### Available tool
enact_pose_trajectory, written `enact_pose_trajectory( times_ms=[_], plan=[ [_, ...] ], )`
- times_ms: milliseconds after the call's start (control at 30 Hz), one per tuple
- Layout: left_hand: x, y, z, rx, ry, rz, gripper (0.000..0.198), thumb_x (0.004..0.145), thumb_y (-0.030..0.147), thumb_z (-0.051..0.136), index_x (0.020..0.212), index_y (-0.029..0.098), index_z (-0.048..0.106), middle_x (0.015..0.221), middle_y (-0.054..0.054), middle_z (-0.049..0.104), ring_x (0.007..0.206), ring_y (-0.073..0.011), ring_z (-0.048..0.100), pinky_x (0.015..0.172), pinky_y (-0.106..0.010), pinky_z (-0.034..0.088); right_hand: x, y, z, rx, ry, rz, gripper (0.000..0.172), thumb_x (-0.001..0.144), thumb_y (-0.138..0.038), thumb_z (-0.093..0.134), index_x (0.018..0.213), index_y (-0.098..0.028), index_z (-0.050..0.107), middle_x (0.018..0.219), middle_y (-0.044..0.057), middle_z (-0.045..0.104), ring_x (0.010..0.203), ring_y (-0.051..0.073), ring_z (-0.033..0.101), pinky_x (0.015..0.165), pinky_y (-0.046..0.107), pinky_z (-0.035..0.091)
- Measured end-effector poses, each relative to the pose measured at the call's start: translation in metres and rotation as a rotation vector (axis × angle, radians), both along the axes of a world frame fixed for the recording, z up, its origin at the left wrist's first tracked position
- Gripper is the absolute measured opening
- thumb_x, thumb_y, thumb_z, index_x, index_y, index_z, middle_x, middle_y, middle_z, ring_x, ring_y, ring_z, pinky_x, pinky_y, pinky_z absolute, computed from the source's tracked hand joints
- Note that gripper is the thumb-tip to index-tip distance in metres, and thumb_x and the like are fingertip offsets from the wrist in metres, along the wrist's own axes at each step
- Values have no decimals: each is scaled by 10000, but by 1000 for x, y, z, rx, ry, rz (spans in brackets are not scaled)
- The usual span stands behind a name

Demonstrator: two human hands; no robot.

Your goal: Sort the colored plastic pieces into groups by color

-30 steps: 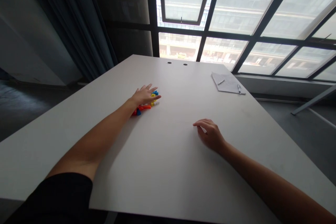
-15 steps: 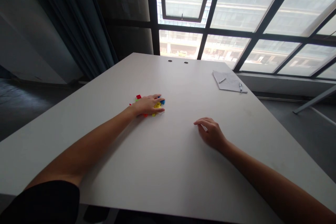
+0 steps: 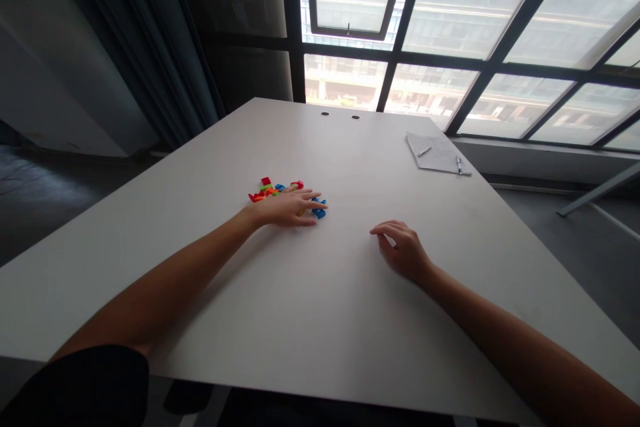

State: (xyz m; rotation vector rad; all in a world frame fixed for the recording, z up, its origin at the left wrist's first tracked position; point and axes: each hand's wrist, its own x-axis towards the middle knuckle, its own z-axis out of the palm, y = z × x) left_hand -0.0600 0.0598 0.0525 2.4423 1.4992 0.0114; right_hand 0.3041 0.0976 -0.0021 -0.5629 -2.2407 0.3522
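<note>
My left hand (image 3: 290,208) lies palm down over a small heap of coloured plastic building blocks, fingers spread and partly covering them. Blue blocks (image 3: 320,208) show past its fingertips. Behind the hand and wrist, red blocks (image 3: 265,181), orange pieces (image 3: 271,192) and a bit of green stick out. What lies beneath the palm is hidden. To the right, apart from the blocks, my right hand (image 3: 403,250) rests on the table with its fingers loosely bent. A gap shows between thumb and forefinger, and I see nothing in it.
The white table (image 3: 300,320) stretches toward tall windows (image 3: 350,80). Near its right edge lies a sheet of paper (image 3: 437,155) with two pens on it. Two round cable holes sit at the far edge. A dark curtain (image 3: 135,33) hangs on the left.
My left hand has moved slightly right and toward me. Blue blocks have shifted rightward with it, and more red, orange and blue pieces show behind it. My right hand stays put.
</note>
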Motion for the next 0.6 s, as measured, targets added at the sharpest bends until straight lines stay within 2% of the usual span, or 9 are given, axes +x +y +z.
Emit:
enact_pose_trajectory(
  times_ms=[133, 233, 300, 467, 600],
  plan=[
    [2, -4, -1, 192, -58, 80, 570, 1053, 576, 539, 1564, 323, 551, 1602, -84, 551, 1499, -322, 475, 1283, -536, 283, 0, 0, 0, -2, 30, -12, 223, 968, -111, 590, 987, -250, 763, 936, 55, 807, 902, 245, 757, 878, 427, 586],
    [9, -9, -1, 294, -53, 171, 509, 1029, 537, 583, 1455, 266, 650, 1422, -93, 695, 1353, -319, 604, 1210, -522, 386, 1, 0, -1, 2, 44, -12, 214, 980, -127, 589, 991, -247, 766, 938, 59, 807, 898, 245, 757, 873, 430, 587],
    [16, -12, -2, 308, -41, 185, 425, 1011, 481, 614, 1352, 250, 718, 1308, -89, 750, 1235, -308, 669, 1147, -499, 439, 1, 0, -1, 2, 45, -14, 219, 979, -130, 587, 991, -248, 771, 938, 60, 808, 899, 247, 758, 874, 433, 588],
    [42, -16, -6, 350, -29, 111, 268, 971, 341, 675, 1197, 249, 787, 1190, -75, 784, 1105, -284, 708, 1038, -426, 497, 0, 0, 2, -5, 39, -17, 223, 981, -139, 579, 989, -250, 772, 937, 60, 811, 901, 247, 760, 872, 434, 590],
    [73, -21, -8, 344, -62, 9, 232, 967, 280, 712, 1187, 278, 785, 1136, -59, 785, 1053, -257, 717, 948, -360, 533, -1, -1, 3, -4, 7, -7, 206, 990, -144, 583, 1039, -250, 753, 987, 63, 811, 934, 251, 758, 907, 445, 576]
  ],
)
